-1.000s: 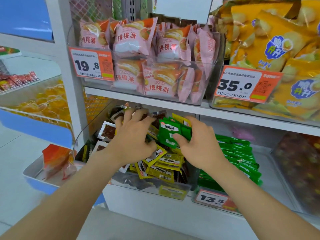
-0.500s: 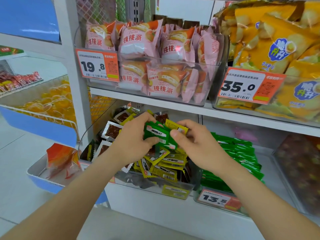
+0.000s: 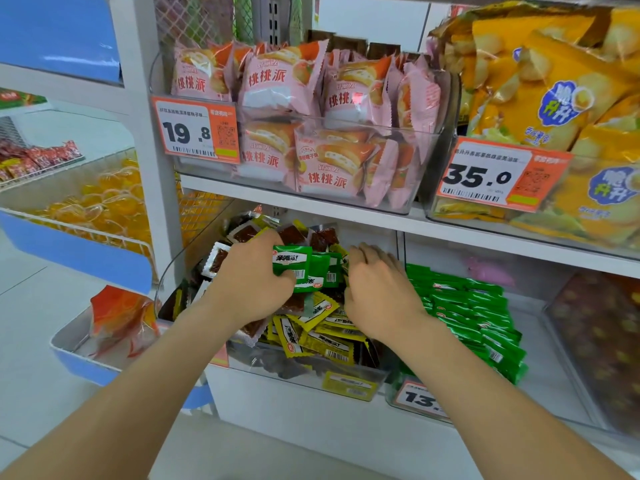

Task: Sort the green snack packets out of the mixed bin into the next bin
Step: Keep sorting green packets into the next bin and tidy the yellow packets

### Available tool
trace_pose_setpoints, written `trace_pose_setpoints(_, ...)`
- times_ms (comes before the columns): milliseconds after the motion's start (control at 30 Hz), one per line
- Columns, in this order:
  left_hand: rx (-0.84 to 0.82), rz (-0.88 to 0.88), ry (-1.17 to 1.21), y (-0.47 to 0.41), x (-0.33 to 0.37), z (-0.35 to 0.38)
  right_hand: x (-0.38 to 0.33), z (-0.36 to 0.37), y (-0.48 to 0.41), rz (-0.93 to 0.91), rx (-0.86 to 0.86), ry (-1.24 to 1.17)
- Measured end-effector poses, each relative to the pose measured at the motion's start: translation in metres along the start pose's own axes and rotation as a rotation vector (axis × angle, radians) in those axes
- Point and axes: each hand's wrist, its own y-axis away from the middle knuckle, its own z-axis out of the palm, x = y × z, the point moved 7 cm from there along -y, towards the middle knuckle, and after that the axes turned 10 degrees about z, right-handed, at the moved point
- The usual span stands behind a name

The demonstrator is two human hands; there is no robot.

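Observation:
My left hand (image 3: 249, 285) grips a small stack of green snack packets (image 3: 296, 266) above the middle of the mixed bin (image 3: 277, 367), a clear tub of yellow packets (image 3: 322, 341) and dark red packets (image 3: 292, 234). My right hand (image 3: 381, 296) hovers just right of that stack with fingers loosely curled down over the pile; nothing shows in its grasp and its fingertips are partly hidden. The neighbouring bin (image 3: 540, 344) to the right holds a sloping row of green packets (image 3: 474, 313).
A shelf board (image 3: 346, 216) hangs low over both bins, carrying a tub of pink cake packs (image 3: 311, 133) and yellow chip bags (image 3: 554, 98). A price tag (image 3: 420, 398) fronts the green bin. A tub of dark snacks (image 3: 599, 341) stands far right; a side rack (image 3: 79, 230) at left.
The green stack passed from my right hand into my left hand, which now holds it alone. My right hand let go and moved slightly right over the mixed bin.

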Motion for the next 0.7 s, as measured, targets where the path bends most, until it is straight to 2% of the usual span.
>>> trace_pose_setpoints(167, 0.008, -0.034, 0.005, -0.003, -0.007, 0.0, -0.014, 0.002, -0.01, -0.122, -0.028, -0.099)
trace_pose_setpoints(433, -0.129, 0.158, 0.01, 0.003, 0.001, 0.008, -0.005, -0.004, -0.011, -0.049, -0.016, -0.425)
trace_pose_setpoints(567, -0.134, 0.156, 0.001, 0.004, 0.003, 0.01, -0.01, -0.006, -0.004, -0.083, 0.023, -0.518)
trace_pose_setpoints(633, -0.119, 0.177, 0.017, 0.004, 0.004, 0.007, -0.015, -0.007, -0.001, -0.089, -0.041, -0.597)
trace_pose_setpoints(700, -0.122, 0.203, 0.011, 0.005, 0.004, 0.005, -0.021, -0.003, 0.004, -0.111, -0.178, -0.638)
